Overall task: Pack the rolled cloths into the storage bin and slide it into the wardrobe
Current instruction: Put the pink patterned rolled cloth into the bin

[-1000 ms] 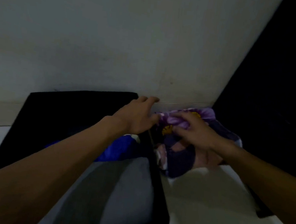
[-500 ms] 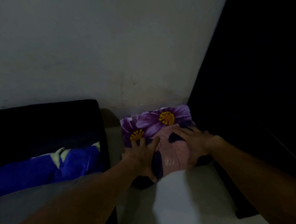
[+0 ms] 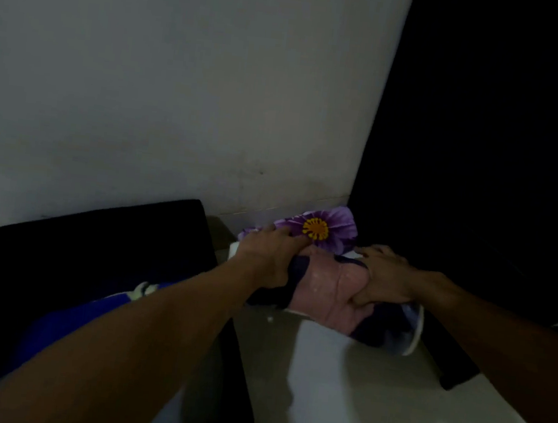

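Note:
A rolled floral cloth, purple flower with pink and dark patches, sits at the foot of the wall, its near end raised slightly off the pale floor. My left hand grips its left end and my right hand grips its right side. The black storage bin stands open to the left, with a blue cloth lying inside it. My left forearm crosses over the bin's right wall and hides part of its contents.
A white wall rises behind the bin and the cloth. The dark wardrobe fills the right side, its interior too dark to read. Pale floor lies in front of the cloth.
Both hands went from resting flat on the floral cloth to closing around its two ends. The cloth's near end has come up a little.

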